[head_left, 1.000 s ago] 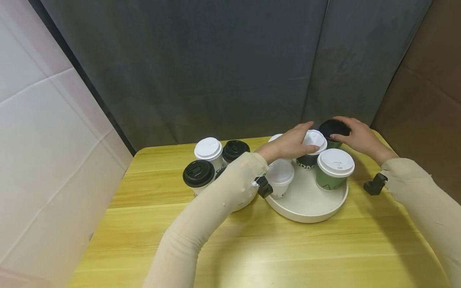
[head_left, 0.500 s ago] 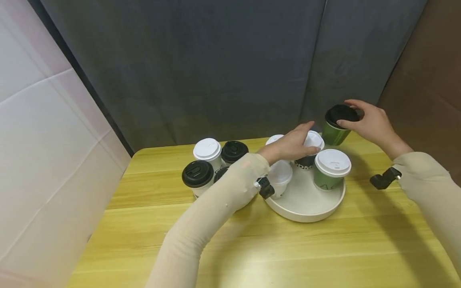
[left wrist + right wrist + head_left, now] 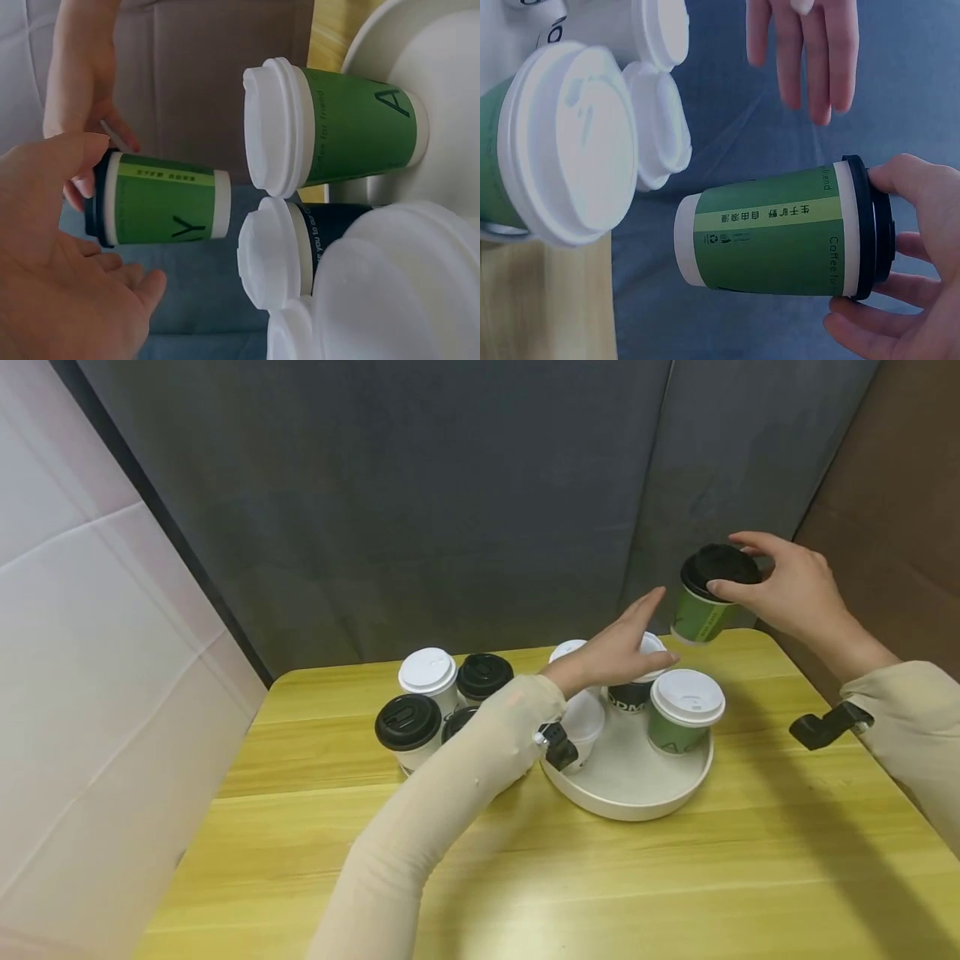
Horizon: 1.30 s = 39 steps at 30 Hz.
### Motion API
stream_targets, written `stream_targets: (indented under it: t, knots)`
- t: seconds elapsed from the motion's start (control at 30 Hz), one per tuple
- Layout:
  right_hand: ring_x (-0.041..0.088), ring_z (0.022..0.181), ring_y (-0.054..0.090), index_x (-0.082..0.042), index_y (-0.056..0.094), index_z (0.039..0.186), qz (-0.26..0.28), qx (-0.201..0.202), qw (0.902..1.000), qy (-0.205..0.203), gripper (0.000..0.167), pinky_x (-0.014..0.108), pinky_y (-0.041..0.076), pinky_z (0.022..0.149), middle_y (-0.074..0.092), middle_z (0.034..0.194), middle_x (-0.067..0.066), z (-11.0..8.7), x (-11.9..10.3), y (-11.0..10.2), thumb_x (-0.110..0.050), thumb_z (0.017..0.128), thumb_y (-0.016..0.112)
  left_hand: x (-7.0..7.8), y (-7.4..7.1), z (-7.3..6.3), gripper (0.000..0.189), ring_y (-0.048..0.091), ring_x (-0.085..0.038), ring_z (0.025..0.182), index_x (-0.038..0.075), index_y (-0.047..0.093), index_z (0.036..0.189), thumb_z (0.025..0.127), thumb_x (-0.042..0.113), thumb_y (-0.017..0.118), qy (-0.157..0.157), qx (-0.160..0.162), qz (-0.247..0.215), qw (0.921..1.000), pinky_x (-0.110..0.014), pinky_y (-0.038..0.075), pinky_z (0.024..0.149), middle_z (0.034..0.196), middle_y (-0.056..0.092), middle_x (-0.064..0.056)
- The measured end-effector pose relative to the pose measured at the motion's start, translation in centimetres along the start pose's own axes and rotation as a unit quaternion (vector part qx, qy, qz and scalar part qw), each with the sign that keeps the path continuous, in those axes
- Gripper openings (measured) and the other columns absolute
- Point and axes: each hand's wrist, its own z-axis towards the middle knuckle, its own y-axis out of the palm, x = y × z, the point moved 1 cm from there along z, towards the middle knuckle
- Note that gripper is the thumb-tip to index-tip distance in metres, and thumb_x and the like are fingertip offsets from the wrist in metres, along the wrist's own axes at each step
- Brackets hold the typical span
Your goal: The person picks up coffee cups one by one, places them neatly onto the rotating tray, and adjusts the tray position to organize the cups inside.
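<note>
A green paper cup (image 3: 701, 616) with a black lid hangs in the air behind the round tray (image 3: 637, 810). My right hand (image 3: 795, 585) grips it by the lid, thumb on the near side and fingers on the far side, as the right wrist view confirms. My left hand (image 3: 615, 647) is spread above the tray's cups with nothing in it. Below and beside it are a green cup with a white lid (image 3: 686, 710), a dark cup with a white lid (image 3: 630, 696) and a translucent-lidded white cup (image 3: 583, 718). Another white lid (image 3: 566, 648) is partly hidden behind the left hand.
Left of the tray stands a second group: a white-lidded cup (image 3: 429, 672) and several black-lidded cups, one a white cup with a black lid (image 3: 408, 722). My left sleeve covers part of them. A grey curtain (image 3: 412, 510) hangs behind the wooden table (image 3: 315, 827).
My right hand has lifted the green black-lidded cup up off its place and moved it slightly right. The left hand has risen a little, its fingers straighter.
</note>
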Motion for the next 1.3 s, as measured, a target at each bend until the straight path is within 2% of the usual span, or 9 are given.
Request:
stream_targets:
  t: [0.1, 0.23, 0.33, 0.4, 0.67, 0.77, 0.9, 1.0, 1.3]
  knots:
    - [0.051, 0.115, 0.057, -0.016, 0.039, 0.152, 0.002, 0.002, 1.0, -0.005, 0.074, 0.062, 0.041, 0.091, 0.047, 0.15, 0.023, -0.1, -0.8, -0.3, -0.046, 0.09, 0.066, 0.2, 0.0, 0.1, 0.092, 0.005, -0.012, 0.157, 0.015, -0.005, 0.16, 0.096, 0.032, 0.059, 0.007, -0.002, -0.008, 0.9999, -0.02, 0.014, 0.125, 0.169, -0.003, -0.002]
    - [0.048, 0.115, 0.06, -0.019, 0.04, 0.152, 0.005, 0.001, 1.0, -0.004, 0.075, 0.042, 0.047, 0.079, 0.049, 0.149, 0.021, -0.3, -1.8, -0.4, -0.049, 0.088, 0.067, 0.4, 0.0, 0.0, 0.093, 0.003, -0.012, 0.156, 0.016, -0.007, 0.16, 0.096, 0.032, 0.06, 0.017, 0.002, -0.027, 0.9995, -0.022, 0.016, 0.125, 0.169, -0.01, 0.001]
    - [0.045, 0.118, 0.059, -0.021, 0.041, 0.152, 0.01, 0.001, 0.9999, -0.003, 0.076, 0.026, 0.041, 0.067, 0.05, 0.149, 0.017, -0.5, -2.6, -0.5, -0.051, 0.087, 0.067, 0.5, 0.0, -0.4, 0.096, -0.001, -0.012, 0.156, 0.017, -0.011, 0.159, 0.096, 0.033, 0.06, 0.024, 0.003, -0.04, 0.9989, -0.024, 0.016, 0.126, 0.168, -0.016, 0.002]
    - [0.045, 0.118, 0.059, -0.022, 0.041, 0.152, 0.013, 0.002, 0.9999, -0.006, 0.076, 0.023, 0.039, 0.067, 0.05, 0.149, 0.017, -0.7, -3.1, -0.6, -0.051, 0.087, 0.068, 0.6, 0.0, -0.6, 0.098, -0.004, -0.012, 0.156, 0.017, -0.014, 0.158, 0.096, 0.034, 0.059, 0.028, 0.004, -0.046, 0.9985, -0.024, 0.014, 0.126, 0.167, -0.018, 0.001]
    - [0.045, 0.117, 0.059, -0.023, 0.04, 0.152, 0.016, 0.002, 0.9998, -0.011, 0.074, 0.053, 0.044, 0.083, 0.048, 0.15, 0.017, -1.5, -4.5, -1.0, -0.051, 0.089, 0.066, 1.0, -0.1, -1.9, 0.098, -0.007, -0.01, 0.155, 0.02, -0.019, 0.157, 0.097, 0.037, 0.057, 0.033, 0.004, -0.057, 0.9978, -0.026, 0.014, 0.127, 0.166, -0.022, 0.004]
    - [0.045, 0.115, 0.059, -0.023, 0.04, 0.152, 0.012, -0.002, 0.9998, -0.016, 0.073, 0.052, 0.043, 0.081, 0.048, 0.151, 0.017, -2.0, -5.0, -1.1, -0.051, 0.089, 0.066, 1.4, -0.1, -2.8, 0.098, -0.008, -0.011, 0.155, 0.02, -0.02, 0.156, 0.097, 0.037, 0.056, 0.036, 0.004, -0.067, 0.9971, -0.029, 0.015, 0.127, 0.165, -0.024, 0.005]
    - [0.041, 0.109, 0.06, -0.023, 0.043, 0.15, 0.003, -0.009, 0.9995, -0.029, 0.073, 0.035, 0.042, 0.069, 0.05, 0.149, 0.016, -2.8, -5.7, -1.1, -0.051, 0.088, 0.068, 1.8, 0.0, -4.2, 0.098, -0.009, -0.012, 0.155, 0.018, -0.021, 0.156, 0.098, 0.036, 0.056, 0.043, 0.002, -0.076, 0.9961, -0.03, 0.019, 0.126, 0.164, -0.026, 0.005]
    - [0.037, 0.105, 0.061, -0.023, 0.043, 0.15, 0.0, -0.018, 0.9992, -0.037, 0.077, 0.03, 0.041, 0.065, 0.053, 0.146, 0.016, -3.6, -6.2, -1.0, -0.051, 0.084, 0.072, 2.2, 0.2, -5.4, 0.099, -0.009, -0.013, 0.155, 0.018, -0.021, 0.156, 0.097, 0.035, 0.057, 0.048, 0.005, -0.067, 0.9966, -0.03, 0.021, 0.126, 0.164, -0.026, 0.003]
    - [0.037, 0.105, 0.062, -0.024, 0.046, 0.148, 0.007, -0.023, 0.9984, -0.051, 0.08, 0.051, 0.043, 0.08, 0.055, 0.142, 0.017, -6.3, -6.7, -0.4, -0.048, 0.079, 0.079, 2.9, 1.5, -8.2, 0.102, -0.004, -0.02, 0.156, 0.013, -0.015, 0.158, 0.095, 0.031, 0.063, 0.065, 0.023, -0.047, 0.9965, -0.037, 0.022, 0.126, 0.166, -0.019, -0.005]
